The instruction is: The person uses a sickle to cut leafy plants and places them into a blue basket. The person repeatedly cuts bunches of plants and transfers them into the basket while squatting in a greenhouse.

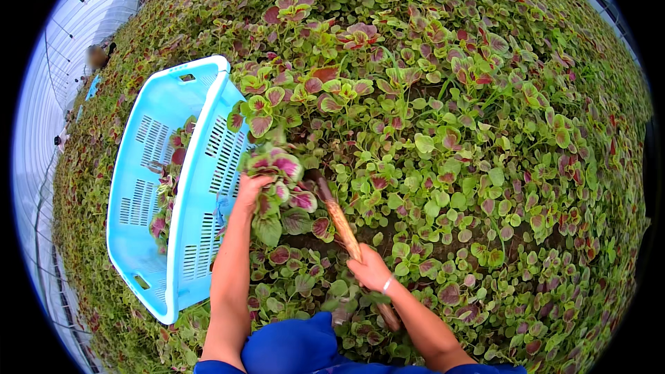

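My left hand (252, 190) is closed around a bunch of red-and-green amaranth (283, 166), held just right of a light blue plastic crate. In my right hand (371, 268) is the wooden handle (340, 221) of a hand tool; its dark upper end reaches down among the leaves beside the bunch, and its working end is hidden by foliage. The slotted crate (174, 184) lies tilted on the plants, its opening towards the left. Cut or picked amaranth leaves (165, 208) show inside the crate, partly hidden behind its near wall.
Dense amaranth plants (457, 176) cover the ground all around, with dark soil showing between them near the tool. At the far left rise the curved frame and film wall of a greenhouse tunnel (39, 140). A blurred person (97, 57) is farther off, near another blue object (93, 87).
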`<state>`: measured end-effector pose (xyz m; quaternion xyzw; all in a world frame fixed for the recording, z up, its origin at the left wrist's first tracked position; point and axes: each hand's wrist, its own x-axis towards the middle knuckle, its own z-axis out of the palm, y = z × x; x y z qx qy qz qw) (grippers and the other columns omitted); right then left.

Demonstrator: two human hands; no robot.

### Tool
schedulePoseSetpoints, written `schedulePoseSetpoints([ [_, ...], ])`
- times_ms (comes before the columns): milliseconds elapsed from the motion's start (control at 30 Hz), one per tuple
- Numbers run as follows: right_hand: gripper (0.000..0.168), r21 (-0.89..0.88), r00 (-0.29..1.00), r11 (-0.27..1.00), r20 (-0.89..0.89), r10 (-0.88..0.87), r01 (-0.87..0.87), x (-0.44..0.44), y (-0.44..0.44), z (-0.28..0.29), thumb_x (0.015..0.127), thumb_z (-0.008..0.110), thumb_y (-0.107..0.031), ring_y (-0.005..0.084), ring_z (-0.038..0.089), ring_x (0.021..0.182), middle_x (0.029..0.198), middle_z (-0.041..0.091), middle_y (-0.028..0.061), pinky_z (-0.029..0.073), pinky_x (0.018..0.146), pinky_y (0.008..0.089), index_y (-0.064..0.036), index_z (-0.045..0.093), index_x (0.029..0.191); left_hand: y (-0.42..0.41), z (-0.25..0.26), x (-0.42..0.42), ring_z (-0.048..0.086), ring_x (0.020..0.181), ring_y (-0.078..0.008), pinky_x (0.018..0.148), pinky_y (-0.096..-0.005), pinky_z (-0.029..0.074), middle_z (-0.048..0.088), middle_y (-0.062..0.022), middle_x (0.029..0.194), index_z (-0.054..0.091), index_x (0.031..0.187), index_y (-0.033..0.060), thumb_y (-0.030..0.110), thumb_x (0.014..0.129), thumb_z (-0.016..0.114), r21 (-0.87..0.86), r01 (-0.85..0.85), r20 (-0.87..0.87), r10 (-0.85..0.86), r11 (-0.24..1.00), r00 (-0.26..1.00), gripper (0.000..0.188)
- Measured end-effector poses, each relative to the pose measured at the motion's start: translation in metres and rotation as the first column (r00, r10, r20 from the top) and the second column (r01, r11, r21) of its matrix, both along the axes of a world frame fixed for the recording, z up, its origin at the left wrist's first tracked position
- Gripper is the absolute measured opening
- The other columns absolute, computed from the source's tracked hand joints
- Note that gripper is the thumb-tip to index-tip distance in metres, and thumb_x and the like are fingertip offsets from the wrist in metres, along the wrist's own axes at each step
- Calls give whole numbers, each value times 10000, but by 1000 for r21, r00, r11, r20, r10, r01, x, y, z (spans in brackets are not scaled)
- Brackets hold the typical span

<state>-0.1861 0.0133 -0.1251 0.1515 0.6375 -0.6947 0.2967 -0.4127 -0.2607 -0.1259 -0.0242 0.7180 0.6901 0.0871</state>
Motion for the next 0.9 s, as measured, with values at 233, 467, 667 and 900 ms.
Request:
schedulePoseSetpoints([
  [233, 204, 158, 832, 902, -474, -288, 402, -59, -13, 2, 839, 579, -142, 270, 577, 608, 685, 551, 158, 451, 564, 394, 2, 463, 926, -1, 83, -3, 603, 900, -161, 818, -301, 485, 621, -49, 1045, 394, 1359, 24, -71, 650, 648, -194, 115, -52, -127, 974, 991, 759],
  [467, 203, 16, 907, 983, -389, -161, 181, -198, -33, -22, 831, 556, -132, 216, 533, 481, 674, 520, 107, 452, 430, 367, -5, 431, 928, 34, 82, -41, 586, 953, -178, 856, -304, 459, 593, -61, 1107, 293, 1381, 34, -58, 610, 680, -184, 221, -36, -232, 958, 972, 867],
  [667, 274, 216, 910, 976, -409, 73, 19, -109, -31, -38, 804, 571, -165, 325, 592, 629, 753, 575, 218, 476, 585, 432, 43, 455, 939, 21, 48, -65, 608, 840, -157, 756, -304, 488, 643, -41, 977, 593, 1078, 20, -6, 636, 682, -219, 215, 9, -219, 952, 976, 451],
  [900, 161, 33, 974, 998, -222, -45, 53, 13, 8, -22, 869, 565, -138, 87, 467, 514, 717, 466, 6, 420, 449, 261, -42, 452, 929, 45, 48, -9, 613, 785, -154, 722, -309, 491, 665, -42, 914, 632, 1006, 23, -24, 635, 671, -201, 107, 209, -64, 974, 976, 376],
])
